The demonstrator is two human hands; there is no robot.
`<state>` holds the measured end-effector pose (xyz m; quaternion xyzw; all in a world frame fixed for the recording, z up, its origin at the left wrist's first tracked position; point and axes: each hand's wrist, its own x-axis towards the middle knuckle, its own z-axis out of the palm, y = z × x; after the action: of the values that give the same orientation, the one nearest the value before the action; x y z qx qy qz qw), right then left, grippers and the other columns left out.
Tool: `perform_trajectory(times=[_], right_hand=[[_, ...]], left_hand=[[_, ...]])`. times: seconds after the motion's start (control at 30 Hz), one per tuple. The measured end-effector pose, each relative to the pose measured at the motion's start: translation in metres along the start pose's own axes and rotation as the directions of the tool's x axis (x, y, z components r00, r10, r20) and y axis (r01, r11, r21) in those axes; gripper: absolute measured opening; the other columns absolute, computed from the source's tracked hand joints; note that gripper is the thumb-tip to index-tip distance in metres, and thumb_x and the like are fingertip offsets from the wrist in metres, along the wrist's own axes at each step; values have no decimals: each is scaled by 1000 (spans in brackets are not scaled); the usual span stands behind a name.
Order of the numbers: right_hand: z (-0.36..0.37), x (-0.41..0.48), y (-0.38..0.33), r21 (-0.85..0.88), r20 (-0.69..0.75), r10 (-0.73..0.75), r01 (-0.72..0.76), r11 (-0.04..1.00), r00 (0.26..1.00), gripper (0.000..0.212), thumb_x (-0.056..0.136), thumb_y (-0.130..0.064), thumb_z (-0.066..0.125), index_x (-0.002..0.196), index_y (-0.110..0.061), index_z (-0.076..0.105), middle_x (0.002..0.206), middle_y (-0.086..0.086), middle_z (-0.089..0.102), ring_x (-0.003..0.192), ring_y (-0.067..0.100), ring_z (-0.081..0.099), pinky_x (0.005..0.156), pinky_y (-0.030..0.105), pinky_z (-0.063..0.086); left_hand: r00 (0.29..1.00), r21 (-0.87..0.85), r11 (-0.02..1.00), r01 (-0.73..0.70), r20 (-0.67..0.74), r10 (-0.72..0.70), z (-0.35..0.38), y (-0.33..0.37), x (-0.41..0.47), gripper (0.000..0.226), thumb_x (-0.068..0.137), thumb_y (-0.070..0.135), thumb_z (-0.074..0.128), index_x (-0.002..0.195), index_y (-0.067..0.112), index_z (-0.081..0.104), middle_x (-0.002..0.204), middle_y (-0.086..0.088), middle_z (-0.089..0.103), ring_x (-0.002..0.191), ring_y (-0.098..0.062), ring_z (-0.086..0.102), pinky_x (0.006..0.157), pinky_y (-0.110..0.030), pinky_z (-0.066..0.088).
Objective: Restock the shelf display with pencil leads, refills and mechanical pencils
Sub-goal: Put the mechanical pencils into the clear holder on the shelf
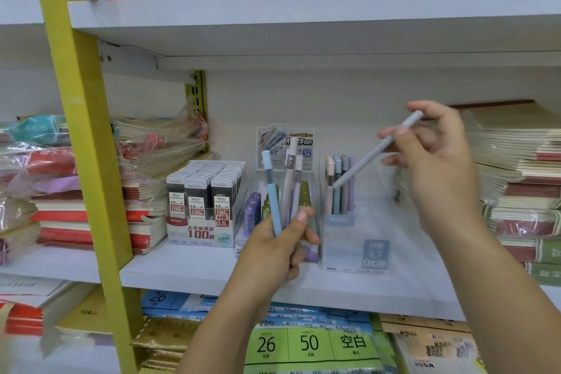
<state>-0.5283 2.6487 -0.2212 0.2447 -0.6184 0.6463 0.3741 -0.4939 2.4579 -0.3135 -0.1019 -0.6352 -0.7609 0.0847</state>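
Observation:
My left hand [280, 247] grips a small bunch of mechanical pencils [283, 188], blue, pink and lilac, held upright in front of the shelf. My right hand [437, 158] pinches a single grey-lilac mechanical pencil [378, 149], tilted with its tip down over the clear pencil display box [353, 240], where several pastel pencils [338, 185] stand at the back. A display box of 0.5 HB pencil leads [206, 197] sits to the left. Between the two boxes is a clear tray of purple and green lead tubes [253, 212].
All of this rests on a white shelf board [188, 270]. Stacks of wrapped notebooks [60, 191] fill the left side and more notebooks [522, 179] the right. A yellow upright post [88, 161] stands at the left. Loose-leaf paper packs [309, 343] lie on the shelf below.

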Motion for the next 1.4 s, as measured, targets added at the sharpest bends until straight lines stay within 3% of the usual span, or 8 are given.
perform_trajectory(times=[0.1, 0.2, 0.37, 0.63, 0.97, 1.13, 1.27, 1.4], right_hand=[[-11, 2, 8, -144, 15, -99, 101, 985, 995, 37, 94, -15, 58, 102, -51, 57, 90, -2, 68, 86, 15, 68, 68, 20, 55], [-14, 4, 24, -312, 65, -102, 117, 943, 993, 36, 93, -12, 60, 104, -47, 57, 91, -2, 66, 88, 19, 66, 78, 36, 56], [-14, 4, 46, -483, 116, -78, 124, 867, 990, 29, 91, -13, 63, 106, -38, 60, 90, -4, 67, 81, 1, 60, 67, 6, 41], [-14, 7, 60, -589, 190, -4, 117, 800, 982, 31, 90, -16, 66, 106, -42, 63, 94, -2, 61, 82, -8, 55, 68, -2, 34], [-8, 14, 54, -622, 231, 52, 107, 776, 972, 27, 93, -21, 59, 115, -38, 56, 85, -5, 68, 87, 15, 57, 71, 31, 41], [-5, 21, 58, -689, 223, 73, 104, 717, 972, 16, 92, -22, 60, 103, -34, 56, 82, -8, 64, 92, 18, 54, 68, 30, 35], [-6, 28, 61, -806, 230, 63, 154, 571, 971, 19, 92, -25, 62, 110, -29, 66, 105, 0, 59, 108, 21, 42, 78, 26, 29], [-5, 32, 62, -858, 210, 196, 84, 507, 958, 23, 94, -28, 59, 116, -30, 66, 116, 8, 50, 119, 26, 39, 85, 27, 28]], left_hand=[[1000, -19, 1000, -2, -21, 2, -1, -3, 3, 29, 94, 38, 59, 112, 18, 69, 66, 4, 56, 46, -6, 40, 41, -18, 29], [1000, -30, 1000, -2, -14, 1, 0, -5, 4, 35, 89, 42, 60, 113, 18, 69, 66, 4, 53, 45, -6, 42, 42, -18, 30], [1000, -43, 999, 2, -20, -3, 1, -9, 6, 37, 87, 44, 61, 111, 17, 68, 67, 3, 55, 47, -7, 38, 41, -18, 30], [1000, -44, 999, -3, -4, 3, -1, -13, 9, 24, 99, 35, 54, 113, 21, 68, 67, 3, 56, 48, -8, 37, 40, -18, 30], [1000, -46, 999, -15, 20, 16, 0, -15, 9, 18, 98, 33, 56, 108, 25, 69, 65, 4, 57, 44, -6, 35, 39, -17, 28], [1000, -49, 999, -18, 18, 19, 0, -15, 10, 17, 98, 33, 57, 108, 25, 69, 65, 4, 57, 44, -6, 36, 39, -17, 28], [1000, -72, 997, -7, 12, 8, 0, -15, 10, 17, 98, 32, 57, 107, 25, 70, 66, 3, 56, 44, -7, 36, 38, -17, 27], [1000, -62, 998, -3, 10, 3, 1, -13, 9, 17, 98, 32, 57, 106, 25, 70, 66, 3, 56, 44, -6, 36, 38, -17, 27]])
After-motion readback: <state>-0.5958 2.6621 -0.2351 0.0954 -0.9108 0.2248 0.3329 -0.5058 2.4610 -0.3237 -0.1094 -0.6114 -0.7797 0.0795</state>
